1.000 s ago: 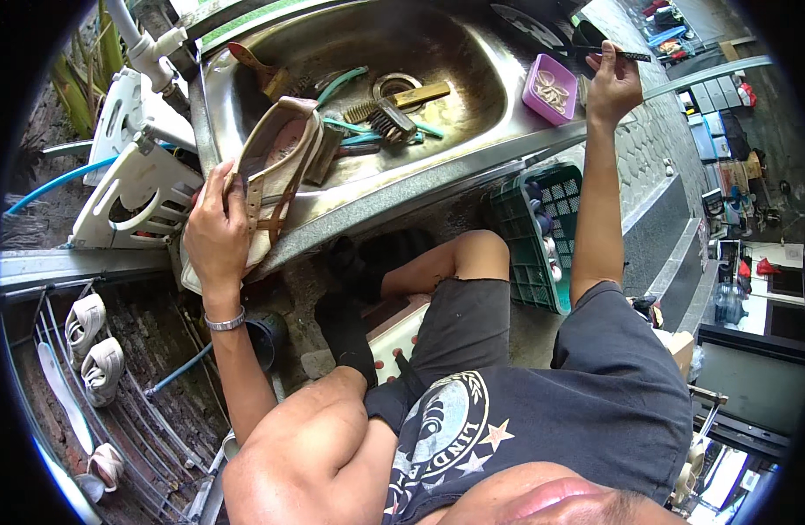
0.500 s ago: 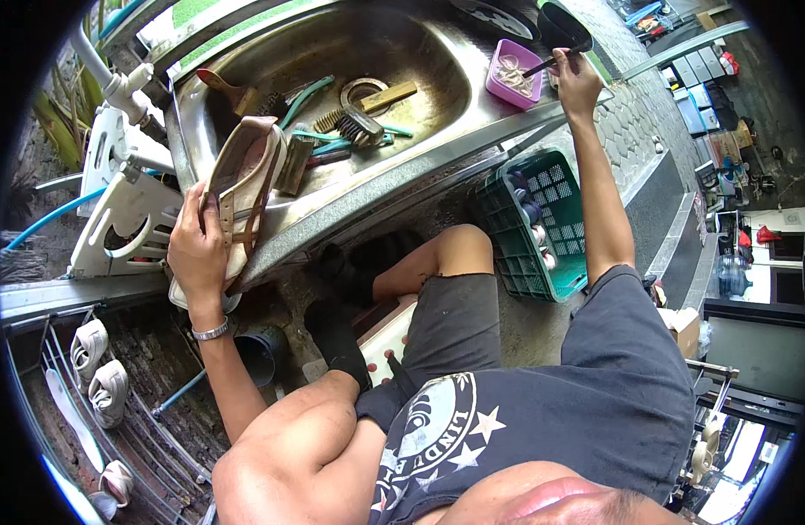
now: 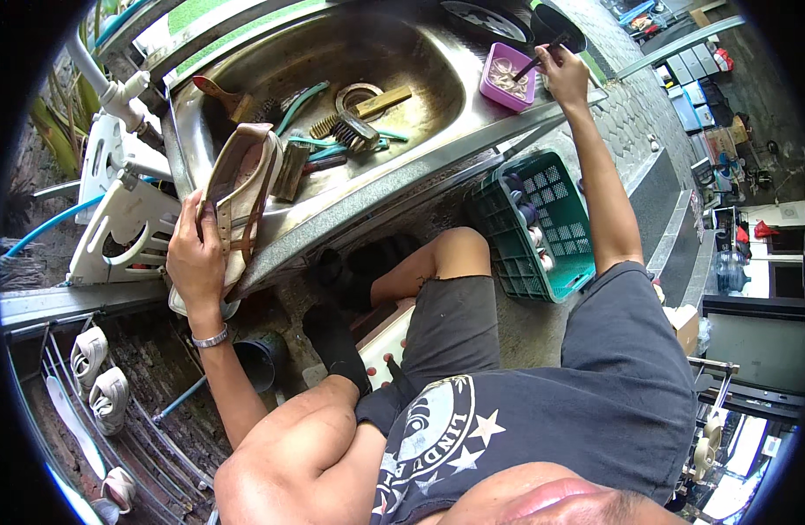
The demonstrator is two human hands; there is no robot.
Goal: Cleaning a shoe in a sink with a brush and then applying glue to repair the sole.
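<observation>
My left hand (image 3: 197, 258) is closed around a cream shoe with brown straps (image 3: 229, 184), which is tilted over the near left rim of the metal sink (image 3: 367, 54). At the right end of the counter, my right hand (image 3: 567, 77) grips a thin dark handle (image 3: 528, 67). Its lower end dips into a pink tub (image 3: 507, 95) holding pale, foamy-looking stuff; what is on that end is hidden. Beside the shoe, several brushes lie in the sink, among them a dark-bristled brush (image 3: 357, 133), a wooden block brush (image 3: 383, 101) and a red-handled brush (image 3: 224, 98).
A green plastic crate (image 3: 491, 229) with shoes inside stands below the counter. To the lower left, a metal rack bears pale shoes (image 3: 110, 399). Near my leg sits a dark bucket (image 3: 261, 357). A black container (image 3: 560, 28) stands behind the pink tub.
My right hand has shifted slightly left and up, and the dark handle tilts more steeply into the pink tub. My left hand and the shoe have barely moved.
</observation>
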